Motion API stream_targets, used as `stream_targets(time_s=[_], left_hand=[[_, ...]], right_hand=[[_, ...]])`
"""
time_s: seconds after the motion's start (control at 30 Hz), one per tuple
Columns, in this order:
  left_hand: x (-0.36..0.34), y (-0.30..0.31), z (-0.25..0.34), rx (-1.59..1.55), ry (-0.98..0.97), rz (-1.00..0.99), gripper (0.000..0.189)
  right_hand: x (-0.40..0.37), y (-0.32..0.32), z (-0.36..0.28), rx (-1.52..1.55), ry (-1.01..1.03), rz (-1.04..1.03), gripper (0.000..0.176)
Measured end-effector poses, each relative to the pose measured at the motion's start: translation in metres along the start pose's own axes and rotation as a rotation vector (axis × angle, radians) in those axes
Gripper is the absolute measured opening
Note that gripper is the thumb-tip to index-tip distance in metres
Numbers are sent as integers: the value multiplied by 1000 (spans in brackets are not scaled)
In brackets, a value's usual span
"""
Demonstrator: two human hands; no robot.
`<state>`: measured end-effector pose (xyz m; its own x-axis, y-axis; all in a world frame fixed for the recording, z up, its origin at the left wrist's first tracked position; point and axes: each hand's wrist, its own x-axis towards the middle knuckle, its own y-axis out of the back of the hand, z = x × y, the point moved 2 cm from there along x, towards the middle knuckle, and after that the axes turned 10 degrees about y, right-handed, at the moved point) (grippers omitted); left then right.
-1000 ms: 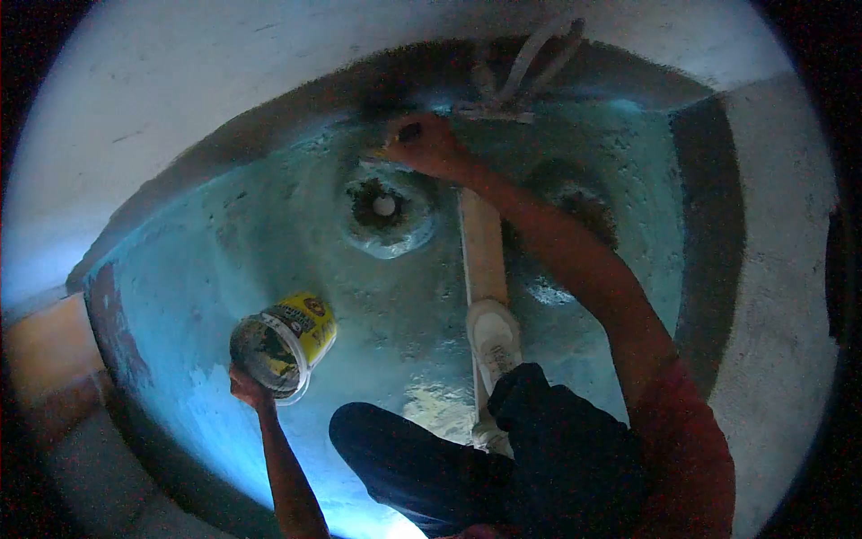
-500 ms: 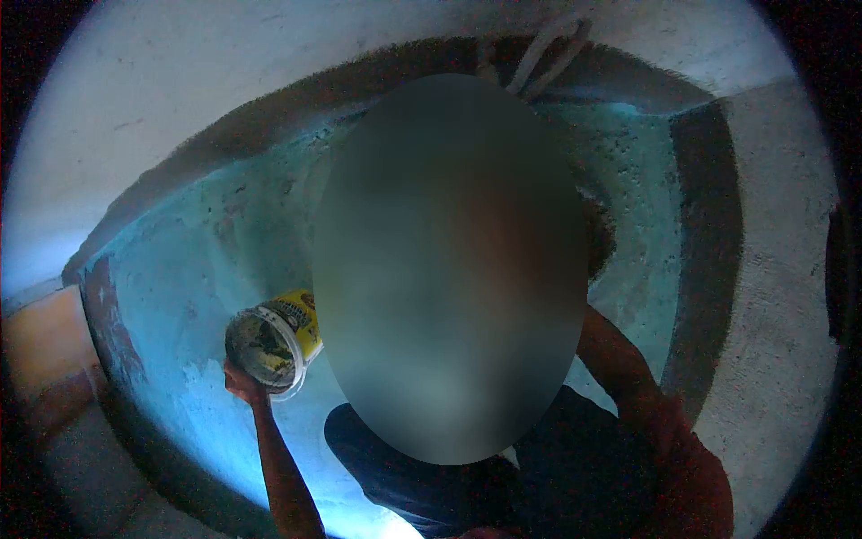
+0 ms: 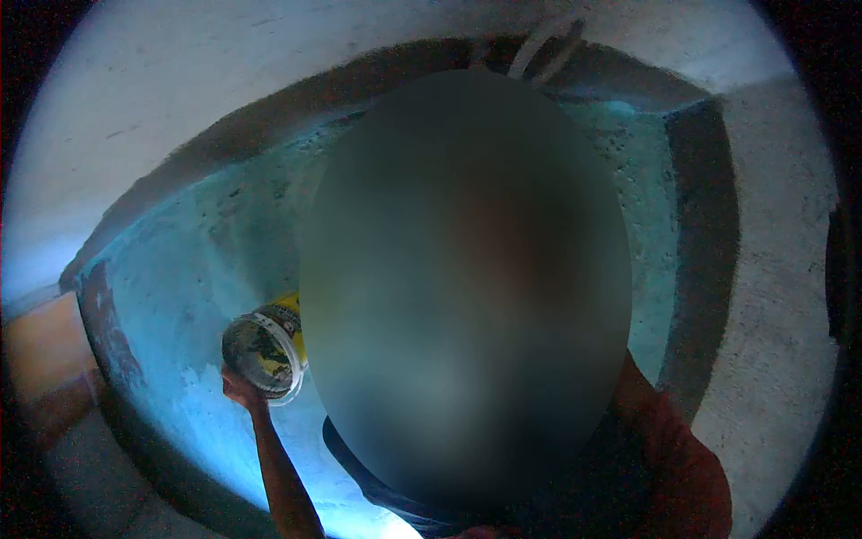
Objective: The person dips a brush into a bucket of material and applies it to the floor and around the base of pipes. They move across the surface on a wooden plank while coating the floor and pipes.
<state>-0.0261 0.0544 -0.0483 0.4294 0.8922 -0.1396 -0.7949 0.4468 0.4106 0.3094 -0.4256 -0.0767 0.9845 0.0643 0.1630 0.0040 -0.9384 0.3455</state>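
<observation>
My left hand [image 3: 243,389] grips the lower rim of a yellow bucket [image 3: 260,357] at the left. The bucket is tipped on its side, its open mouth turned toward the camera, with greyish residue and some yellow showing inside. Its right end disappears behind a large blurred oval. Past the oval's right edge only my right upper arm and red sleeve show; my right hand is hidden behind the blur.
A greenish-blue plastered wall [image 3: 171,269] surrounds the bucket, edged by a dark grey band [image 3: 705,225]. Rough pale wall [image 3: 781,269] stands at the right. An orange-brown block [image 3: 45,346] is at the far left. My dark-clothed legs show at the bottom.
The bucket and my left hand have shifted very slightly left and down. The blurred oval is wider and covers more of my right arm and legs.
</observation>
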Motion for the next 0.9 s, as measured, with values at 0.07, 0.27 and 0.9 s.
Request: stream_targets(time_s=[0.07,0.27,0.9], left_hand=[[2,-1,1,197,-13,69,50],[7,5,-5,392,4,83,58],[7,3,-2,220,77,109,52]], right_hand=[[-22,3,-12,114,-177,-5,7],[-85,2,-19,518,-177,-84,8],[35,-6,14,11,119,-85,15]])
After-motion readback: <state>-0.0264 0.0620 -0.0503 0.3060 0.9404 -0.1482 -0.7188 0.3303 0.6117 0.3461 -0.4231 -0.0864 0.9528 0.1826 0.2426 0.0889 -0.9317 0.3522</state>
